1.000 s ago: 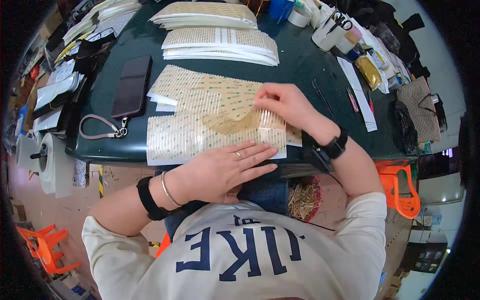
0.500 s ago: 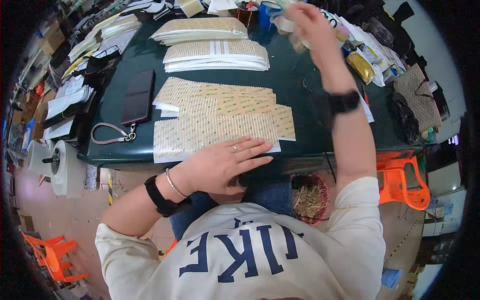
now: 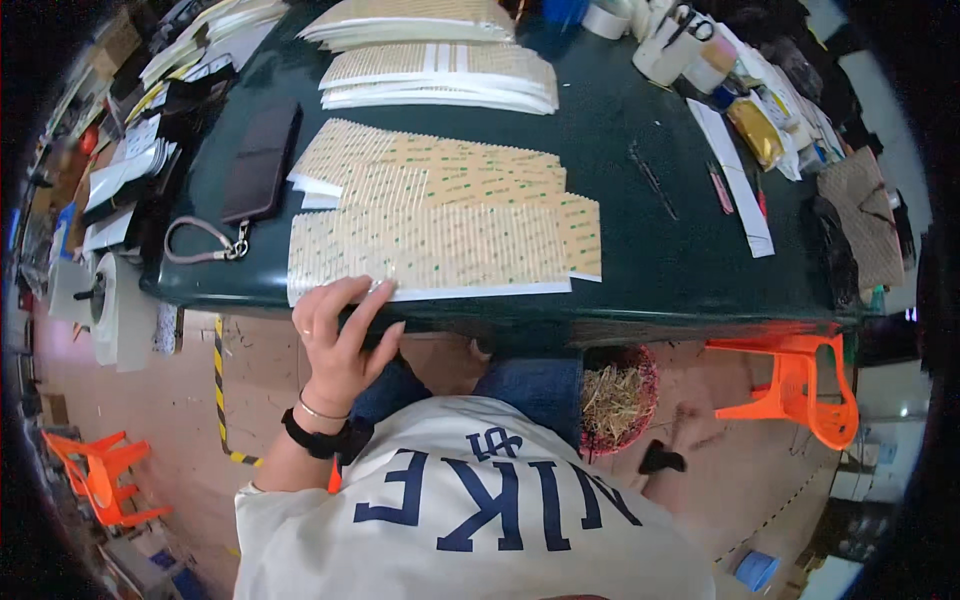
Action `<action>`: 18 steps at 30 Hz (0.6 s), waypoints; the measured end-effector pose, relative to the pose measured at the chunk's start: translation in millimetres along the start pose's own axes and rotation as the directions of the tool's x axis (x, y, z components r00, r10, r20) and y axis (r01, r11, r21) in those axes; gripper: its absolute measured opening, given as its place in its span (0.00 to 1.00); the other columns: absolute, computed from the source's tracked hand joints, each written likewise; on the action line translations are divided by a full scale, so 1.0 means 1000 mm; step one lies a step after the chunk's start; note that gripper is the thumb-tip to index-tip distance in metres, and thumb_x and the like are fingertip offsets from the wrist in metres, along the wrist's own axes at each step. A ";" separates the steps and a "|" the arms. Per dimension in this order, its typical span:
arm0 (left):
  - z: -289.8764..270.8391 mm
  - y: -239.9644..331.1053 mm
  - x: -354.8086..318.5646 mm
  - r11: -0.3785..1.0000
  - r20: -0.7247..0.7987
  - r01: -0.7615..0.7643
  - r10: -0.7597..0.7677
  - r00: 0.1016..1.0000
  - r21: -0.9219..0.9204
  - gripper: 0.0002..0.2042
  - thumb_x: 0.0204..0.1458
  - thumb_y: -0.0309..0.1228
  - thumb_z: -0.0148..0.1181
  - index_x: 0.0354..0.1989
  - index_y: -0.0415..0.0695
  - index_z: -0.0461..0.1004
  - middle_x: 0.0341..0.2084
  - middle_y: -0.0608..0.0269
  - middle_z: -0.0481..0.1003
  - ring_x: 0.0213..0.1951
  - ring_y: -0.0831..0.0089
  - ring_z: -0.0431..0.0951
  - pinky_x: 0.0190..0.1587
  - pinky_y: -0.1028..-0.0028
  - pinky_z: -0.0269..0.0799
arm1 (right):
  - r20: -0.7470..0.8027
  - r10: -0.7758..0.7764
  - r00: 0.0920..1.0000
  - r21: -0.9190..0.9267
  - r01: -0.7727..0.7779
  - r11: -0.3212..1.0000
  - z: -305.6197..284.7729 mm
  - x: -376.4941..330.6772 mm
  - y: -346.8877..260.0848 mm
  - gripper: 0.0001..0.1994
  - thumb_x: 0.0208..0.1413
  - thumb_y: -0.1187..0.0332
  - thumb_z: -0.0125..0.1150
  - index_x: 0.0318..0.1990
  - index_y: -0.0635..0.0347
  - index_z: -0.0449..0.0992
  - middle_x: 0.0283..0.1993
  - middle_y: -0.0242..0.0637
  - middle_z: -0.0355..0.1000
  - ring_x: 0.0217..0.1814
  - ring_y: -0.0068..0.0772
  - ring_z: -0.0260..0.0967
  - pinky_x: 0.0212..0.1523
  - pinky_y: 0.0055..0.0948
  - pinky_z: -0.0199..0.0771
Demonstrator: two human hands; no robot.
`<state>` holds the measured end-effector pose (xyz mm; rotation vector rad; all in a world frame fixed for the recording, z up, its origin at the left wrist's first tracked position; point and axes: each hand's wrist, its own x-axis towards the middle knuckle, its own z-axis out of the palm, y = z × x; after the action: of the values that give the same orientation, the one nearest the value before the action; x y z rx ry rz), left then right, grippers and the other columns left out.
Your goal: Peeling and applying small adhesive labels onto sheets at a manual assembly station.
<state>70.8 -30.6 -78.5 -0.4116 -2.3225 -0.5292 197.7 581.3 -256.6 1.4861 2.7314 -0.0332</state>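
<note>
My left hand (image 3: 342, 325) is at the front left of the table, fingers apart, fingertips resting on the near edge of a tan, striped sheet with green marks (image 3: 440, 240). White backing shows along that edge. Partly beneath it lie similar sheets (image 3: 500, 165), fanned out behind. My right hand (image 3: 692, 425) is low on the right, beyond the table's front edge, smeared by motion. Its fingers cannot be made out, nor whether it holds anything. A black band (image 3: 662, 458) is on that wrist.
Stacks of similar sheets (image 3: 440, 75) lie farther back. A phone with a wrist strap (image 3: 262, 165) is at left. Tweezers (image 3: 655, 182), a white strip (image 3: 733, 180) and a mug of tools (image 3: 672, 45) are at right. A basket of scraps (image 3: 618, 405) stands below, near an orange chair (image 3: 800, 385).
My right hand has swung from the far right of the table down past its near edge. My left hand has slid left along the front sheet's edge. The view has shifted somewhat.
</note>
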 end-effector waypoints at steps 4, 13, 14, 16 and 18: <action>0.006 0.002 0.004 0.998 0.011 -0.059 0.059 0.998 0.011 0.19 0.47 0.34 0.71 0.50 0.53 0.83 0.47 0.65 0.76 0.49 0.64 0.76 0.53 0.64 0.66 | 0.331 -0.092 0.939 -0.152 0.149 0.977 0.122 -0.022 -0.023 0.07 0.59 0.68 0.65 0.42 0.58 0.80 0.35 0.31 0.75 0.39 0.29 0.72 0.44 0.32 0.73; 0.013 -0.002 0.006 0.994 -0.011 -0.070 0.070 0.998 -0.079 0.16 0.45 0.29 0.69 0.46 0.51 0.85 0.46 0.66 0.78 0.48 0.66 0.77 0.53 0.66 0.68 | 0.427 -0.235 0.873 -0.181 0.337 0.924 0.068 0.008 -0.073 0.05 0.58 0.68 0.67 0.36 0.60 0.79 0.33 0.32 0.75 0.37 0.29 0.73 0.42 0.32 0.73; 0.015 -0.004 0.006 0.992 -0.035 -0.082 0.080 0.996 -0.093 0.16 0.45 0.29 0.69 0.45 0.51 0.85 0.46 0.67 0.79 0.48 0.66 0.77 0.52 0.67 0.69 | 0.437 -0.265 0.860 -0.185 0.374 0.909 0.035 0.009 -0.082 0.05 0.57 0.68 0.67 0.35 0.60 0.79 0.32 0.33 0.75 0.37 0.29 0.73 0.42 0.32 0.73; 0.019 -0.007 0.004 0.989 -0.058 -0.086 0.079 0.995 -0.118 0.15 0.45 0.29 0.69 0.44 0.52 0.85 0.45 0.67 0.79 0.48 0.67 0.78 0.52 0.67 0.69 | 0.598 -0.345 0.724 -0.023 0.446 0.895 -0.043 0.000 -0.110 0.05 0.57 0.68 0.67 0.34 0.60 0.79 0.32 0.33 0.75 0.36 0.29 0.73 0.41 0.32 0.73; 0.021 -0.010 0.003 0.987 -0.091 -0.119 0.109 0.990 -0.111 0.15 0.44 0.28 0.69 0.44 0.52 0.85 0.45 0.68 0.80 0.46 0.68 0.79 0.50 0.68 0.70 | 0.741 -0.544 0.393 0.455 0.302 0.838 -0.126 -0.028 -0.145 0.10 0.56 0.65 0.70 0.39 0.61 0.82 0.37 0.33 0.79 0.40 0.28 0.76 0.45 0.31 0.73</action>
<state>52.3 -28.3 -93.2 -0.5636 -2.1787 -0.6161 88.3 483.4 -128.8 0.4237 2.1406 -0.9066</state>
